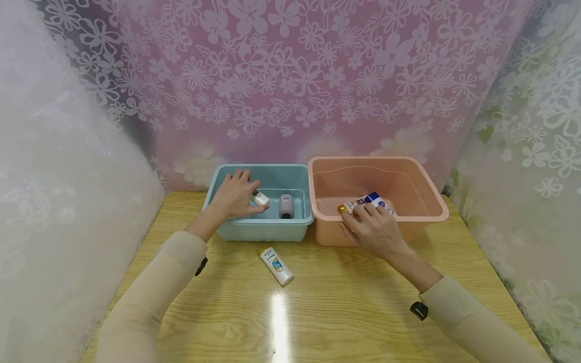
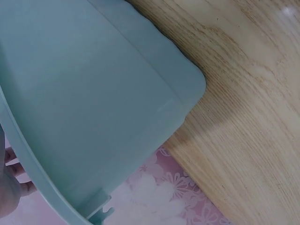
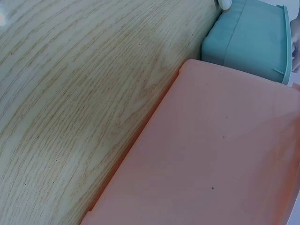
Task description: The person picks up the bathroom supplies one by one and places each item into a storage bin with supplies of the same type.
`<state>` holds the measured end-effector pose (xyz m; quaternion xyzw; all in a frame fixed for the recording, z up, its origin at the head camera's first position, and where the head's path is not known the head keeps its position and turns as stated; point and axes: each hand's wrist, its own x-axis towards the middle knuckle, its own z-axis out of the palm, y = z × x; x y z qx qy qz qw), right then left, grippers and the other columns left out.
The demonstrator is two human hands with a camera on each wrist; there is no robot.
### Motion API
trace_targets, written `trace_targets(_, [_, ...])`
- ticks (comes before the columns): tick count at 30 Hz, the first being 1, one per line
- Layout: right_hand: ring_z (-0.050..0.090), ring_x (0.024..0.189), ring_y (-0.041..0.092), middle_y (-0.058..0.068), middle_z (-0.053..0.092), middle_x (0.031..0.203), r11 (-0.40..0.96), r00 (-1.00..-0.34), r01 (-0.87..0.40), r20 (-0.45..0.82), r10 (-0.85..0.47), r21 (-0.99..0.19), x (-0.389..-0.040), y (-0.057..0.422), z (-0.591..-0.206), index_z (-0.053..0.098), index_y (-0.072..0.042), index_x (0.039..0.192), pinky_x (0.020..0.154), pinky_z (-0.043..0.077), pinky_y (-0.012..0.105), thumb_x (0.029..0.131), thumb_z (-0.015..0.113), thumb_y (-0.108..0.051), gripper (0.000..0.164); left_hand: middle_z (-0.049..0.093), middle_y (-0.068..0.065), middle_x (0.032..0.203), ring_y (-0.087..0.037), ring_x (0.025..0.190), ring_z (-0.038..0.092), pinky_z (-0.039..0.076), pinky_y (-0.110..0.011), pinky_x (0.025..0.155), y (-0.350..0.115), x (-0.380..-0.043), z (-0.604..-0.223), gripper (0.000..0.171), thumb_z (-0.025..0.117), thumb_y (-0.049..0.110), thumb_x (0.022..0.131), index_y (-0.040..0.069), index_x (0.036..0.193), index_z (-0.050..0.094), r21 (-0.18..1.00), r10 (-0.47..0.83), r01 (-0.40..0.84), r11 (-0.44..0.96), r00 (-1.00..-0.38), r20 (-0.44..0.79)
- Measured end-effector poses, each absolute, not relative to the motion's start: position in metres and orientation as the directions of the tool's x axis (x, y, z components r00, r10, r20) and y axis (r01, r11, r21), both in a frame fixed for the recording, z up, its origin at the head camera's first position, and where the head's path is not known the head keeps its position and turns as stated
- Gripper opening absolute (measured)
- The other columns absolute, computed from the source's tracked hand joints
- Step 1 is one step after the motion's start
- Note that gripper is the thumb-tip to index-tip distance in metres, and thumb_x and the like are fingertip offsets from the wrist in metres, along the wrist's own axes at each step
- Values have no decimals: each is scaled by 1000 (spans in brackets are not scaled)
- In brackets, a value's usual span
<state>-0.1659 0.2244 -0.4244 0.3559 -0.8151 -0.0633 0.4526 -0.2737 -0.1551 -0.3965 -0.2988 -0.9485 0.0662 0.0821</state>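
My left hand is over the blue bin, its fingers spread and its thumb held apart. Beside the thumb and forefinger shows a small white bottle with a dark cap, partly covered by the hand. A greyish-pink bottle with a black cap lies in the same bin. My right hand reaches over the front rim of the orange bin, fingers loosely bent. Near its fingertips inside are a gold-capped bottle and a blue-and-white package, both partly hidden by the hand.
A white bottle with a yellow cap lies on the wooden table in front of the bins. The two bins stand side by side. Floral curtains hang behind and at both sides.
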Motion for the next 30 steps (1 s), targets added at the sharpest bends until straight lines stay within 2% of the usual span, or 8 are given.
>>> trace_targets(8, [66,72,32,13,68,84,737,-343,-519,685,-643,433,-165,224,-424,75,-12,107,54,52,42,101,62,-39,31,59,-22,129,-39,114,58,53,-57,94,-154,-275,-399,75,60,76,93,14,136,67,-168,566,551,817,-823,50])
trace_targets(12, [67,73,32,12,69,85,741,-361,-508,673,-646,439,-163,224,-423,74,-12,108,55,53,41,104,57,-41,34,59,-23,135,-41,120,58,52,-58,101,-154,-276,-399,73,57,71,98,13,140,65,-154,572,561,814,-820,35])
trace_targets(17, [67,73,31,12,68,85,742,-370,-505,666,-648,441,-162,224,-423,74,-12,108,55,54,41,105,57,-41,34,60,-23,137,-41,125,59,52,-56,104,-154,-277,-399,67,55,67,101,12,139,65,-170,592,577,799,-804,58])
trace_targets(23, [66,72,32,13,68,84,741,-354,-515,680,-642,431,-163,224,-424,75,-12,107,55,53,42,99,64,-39,31,60,-23,140,-41,129,58,52,-57,106,-154,-276,-399,68,54,67,102,11,139,64,-170,615,596,785,-783,91])
trace_targets(30, [65,70,32,13,66,84,743,-345,-513,688,-638,431,-163,224,-425,74,-11,106,54,52,42,102,62,-39,31,60,-23,141,-40,132,57,50,-56,108,-154,-271,-396,68,54,66,102,10,139,63,-186,631,608,772,-768,106])
